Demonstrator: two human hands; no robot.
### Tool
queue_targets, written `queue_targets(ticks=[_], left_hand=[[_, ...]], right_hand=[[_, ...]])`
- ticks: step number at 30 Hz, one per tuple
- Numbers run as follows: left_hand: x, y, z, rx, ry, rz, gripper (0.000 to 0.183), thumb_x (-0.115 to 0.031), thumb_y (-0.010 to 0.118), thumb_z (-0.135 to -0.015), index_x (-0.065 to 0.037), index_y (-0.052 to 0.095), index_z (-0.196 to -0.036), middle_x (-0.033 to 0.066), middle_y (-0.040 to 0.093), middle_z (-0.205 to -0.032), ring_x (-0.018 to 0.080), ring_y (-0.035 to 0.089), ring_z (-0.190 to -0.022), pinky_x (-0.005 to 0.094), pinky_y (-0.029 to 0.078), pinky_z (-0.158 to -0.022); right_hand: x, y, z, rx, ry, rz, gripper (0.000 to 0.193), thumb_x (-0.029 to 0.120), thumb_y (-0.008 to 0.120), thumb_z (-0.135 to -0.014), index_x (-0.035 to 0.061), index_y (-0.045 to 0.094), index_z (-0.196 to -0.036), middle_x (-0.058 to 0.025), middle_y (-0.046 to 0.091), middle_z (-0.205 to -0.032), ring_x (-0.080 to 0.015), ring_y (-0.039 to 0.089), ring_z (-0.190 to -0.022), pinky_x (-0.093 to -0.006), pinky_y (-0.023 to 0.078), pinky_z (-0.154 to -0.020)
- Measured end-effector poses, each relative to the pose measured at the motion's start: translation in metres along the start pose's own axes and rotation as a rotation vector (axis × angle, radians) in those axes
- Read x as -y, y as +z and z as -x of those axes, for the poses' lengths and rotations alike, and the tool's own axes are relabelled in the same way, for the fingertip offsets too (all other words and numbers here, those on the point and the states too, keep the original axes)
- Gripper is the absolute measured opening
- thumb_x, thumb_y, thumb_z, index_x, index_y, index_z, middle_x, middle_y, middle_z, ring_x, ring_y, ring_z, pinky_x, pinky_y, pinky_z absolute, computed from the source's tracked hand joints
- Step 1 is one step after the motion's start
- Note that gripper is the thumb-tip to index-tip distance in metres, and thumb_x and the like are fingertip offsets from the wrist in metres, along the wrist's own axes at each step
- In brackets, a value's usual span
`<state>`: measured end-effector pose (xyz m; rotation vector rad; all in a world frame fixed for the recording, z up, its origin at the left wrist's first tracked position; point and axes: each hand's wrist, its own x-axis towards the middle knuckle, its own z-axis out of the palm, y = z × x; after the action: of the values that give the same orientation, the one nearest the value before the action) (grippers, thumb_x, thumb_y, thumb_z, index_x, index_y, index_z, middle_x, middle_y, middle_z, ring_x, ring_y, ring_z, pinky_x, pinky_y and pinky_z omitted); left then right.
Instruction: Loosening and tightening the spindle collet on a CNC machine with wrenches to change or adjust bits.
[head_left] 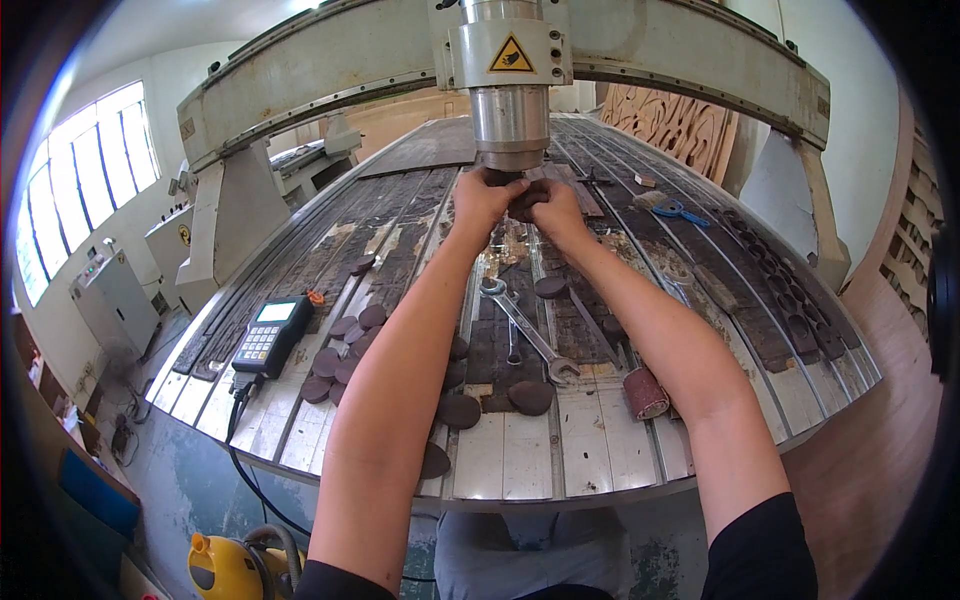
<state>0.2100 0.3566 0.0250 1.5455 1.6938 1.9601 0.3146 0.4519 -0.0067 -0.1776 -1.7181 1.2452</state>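
Note:
Just below the metal spindle [510,120] of a large router machine, both my hands are raised close together. My left hand [482,208] is closed, its thumb pointing right against a dark brown piece. Beside it, my right hand [560,212] is closed on the same dark brown rounded piece [524,203], which shows between the hands. My fingers partly hide its shape and whether it touches the spindle. On the bed under my forearms lie a combination wrench [530,330] and several dark brown oval discs [530,397].
A handheld controller [272,335] with a cable lies at left on the slotted machine bed [510,470]. Right of my right forearm are blue-handled pliers [682,212] and rows of dark round pieces [790,300]. A reddish-brown roll [645,393] sits near the front. The gantry [690,60] spans above.

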Motion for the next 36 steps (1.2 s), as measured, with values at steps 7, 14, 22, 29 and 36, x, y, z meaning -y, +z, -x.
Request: queue_targets(ticks=[7, 14, 22, 29, 36], left_hand=[[-0.011, 0.010, 0.008, -0.105, 0.008, -0.146, 0.035, -0.013, 0.078, -0.072, 0.005, 0.067, -0.099, 0.0124, 0.070, -0.095, 0.0173, 0.066, -0.083, 0.0300, 0.051, -0.075], [-0.004, 0.006, 0.006, -0.084, -0.021, -0.030, 0.031, -0.011, 0.075, -0.073, 0.006, 0.067, -0.098, 0.0113, 0.070, -0.092, 0.0156, 0.064, -0.081, 0.0295, 0.050, -0.073], [-0.009, 0.006, 0.008, -0.118, -0.008, -0.037, 0.032, -0.012, 0.076, -0.072, 0.005, 0.067, -0.098, 0.0107, 0.070, -0.091, 0.0160, 0.065, -0.079, 0.0295, 0.049, -0.072], [-0.017, 0.006, 0.010, -0.141, -0.039, -0.118, 0.030, -0.014, 0.077, -0.072, 0.005, 0.069, -0.095, 0.0119, 0.071, -0.089, 0.0163, 0.065, -0.079, 0.0303, 0.049, -0.073], [-0.015, 0.006, 0.010, -0.131, -0.010, -0.101, 0.029, -0.012, 0.075, -0.074, 0.005, 0.069, -0.096, 0.0129, 0.071, -0.092, 0.0178, 0.066, -0.082, 0.0312, 0.048, -0.076]], right_hand=[[-0.008, -0.002, -0.003, -0.079, -0.063, 0.186, 0.025, 0.006, 0.070, -0.066, -0.0040, 0.066, -0.089, -0.0143, 0.070, -0.079, -0.0205, 0.068, -0.076, -0.0309, 0.052, -0.070], [-0.014, 0.001, -0.007, -0.095, -0.077, 0.189, 0.025, 0.006, 0.070, -0.065, -0.0035, 0.067, -0.088, -0.0155, 0.070, -0.082, -0.0215, 0.069, -0.075, -0.0323, 0.053, -0.069], [-0.004, -0.001, -0.002, 0.024, -0.049, 0.201, 0.032, -0.006, 0.063, -0.070, -0.0099, 0.057, -0.101, -0.0167, 0.067, -0.092, -0.0222, 0.067, -0.083, -0.0312, 0.054, -0.075], [0.008, 0.000, 0.003, -0.045, -0.047, 0.305, 0.030, -0.006, 0.065, -0.069, -0.0092, 0.059, -0.098, -0.0153, 0.068, -0.089, -0.0206, 0.067, -0.080, -0.0301, 0.054, -0.073], [-0.006, -0.002, -0.004, -0.088, -0.044, 0.230, 0.023, 0.005, 0.070, -0.063, -0.0005, 0.070, -0.086, -0.0141, 0.071, -0.083, -0.0240, 0.069, -0.078, -0.0330, 0.052, -0.074]])
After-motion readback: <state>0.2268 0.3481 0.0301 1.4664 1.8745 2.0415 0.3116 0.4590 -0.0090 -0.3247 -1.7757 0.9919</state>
